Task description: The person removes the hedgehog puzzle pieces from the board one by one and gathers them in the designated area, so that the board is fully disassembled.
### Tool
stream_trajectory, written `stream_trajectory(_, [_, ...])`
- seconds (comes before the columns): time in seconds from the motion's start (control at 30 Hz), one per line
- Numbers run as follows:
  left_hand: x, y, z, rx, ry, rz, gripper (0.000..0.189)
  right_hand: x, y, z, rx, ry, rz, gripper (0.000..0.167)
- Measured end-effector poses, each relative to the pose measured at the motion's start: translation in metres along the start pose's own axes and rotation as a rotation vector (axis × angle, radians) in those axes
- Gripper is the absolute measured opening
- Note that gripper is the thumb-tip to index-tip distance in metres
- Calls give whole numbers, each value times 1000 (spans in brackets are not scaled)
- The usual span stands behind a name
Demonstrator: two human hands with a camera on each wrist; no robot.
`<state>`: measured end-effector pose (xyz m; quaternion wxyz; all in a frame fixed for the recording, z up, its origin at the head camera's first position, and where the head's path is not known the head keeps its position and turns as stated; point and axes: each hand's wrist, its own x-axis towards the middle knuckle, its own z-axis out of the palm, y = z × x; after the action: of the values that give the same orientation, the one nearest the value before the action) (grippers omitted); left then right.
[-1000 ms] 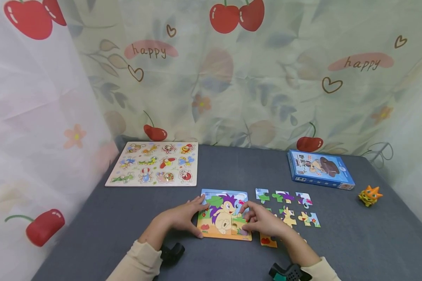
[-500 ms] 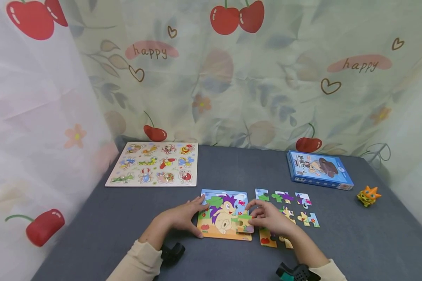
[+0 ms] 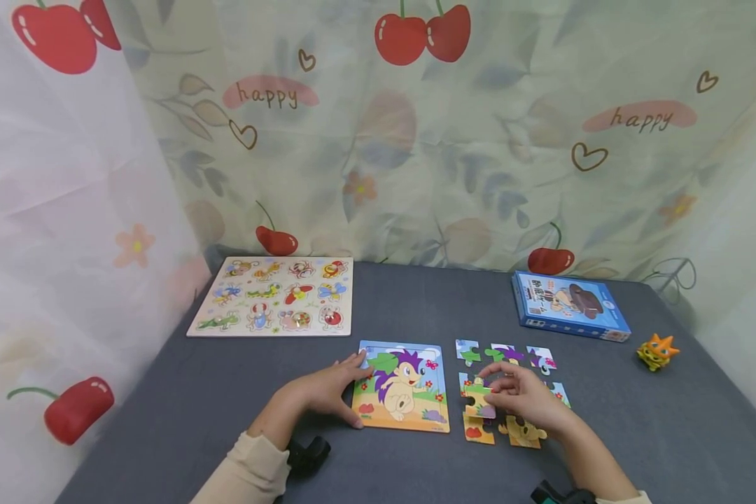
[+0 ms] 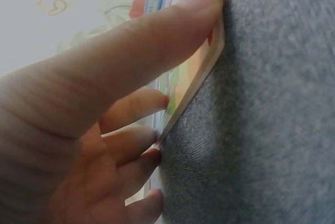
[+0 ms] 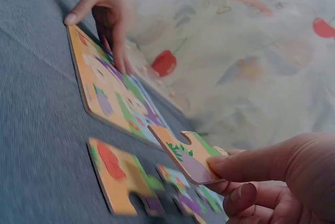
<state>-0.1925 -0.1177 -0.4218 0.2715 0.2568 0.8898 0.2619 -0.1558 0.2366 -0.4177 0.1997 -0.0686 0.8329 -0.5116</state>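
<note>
The hedgehog puzzle board (image 3: 409, 389) lies flat on the dark grey table, its printed picture showing across the tray. At its left edge rests my left hand (image 3: 324, 389), thumb at the near corner and fingers along the side. Between thumb and fingers my right hand (image 3: 524, 397) pinches a puzzle piece (image 5: 184, 155), orange and green with a purplish stone. In the head view that piece overlaps the loose pieces right of the board. An orange piece with a red shape (image 5: 111, 174) lies below it in the right wrist view.
Several loose puzzle pieces (image 3: 542, 358) lie in rough rows right of the board. An insect peg puzzle (image 3: 271, 330) is at the back left. At the back right are a blue box (image 3: 570, 304) and a small orange-and-yellow toy figure (image 3: 658, 352).
My right hand has lifted the puzzle piece off the board's lower right corner and carried it right, over the loose pieces. The left hand stays at the board's edge.
</note>
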Motion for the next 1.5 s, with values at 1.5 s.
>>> stream_trajectory(1.5, [-2, 3, -1, -12, -3, -5, 88, -77, 72, -59, -36, 245, 288, 47])
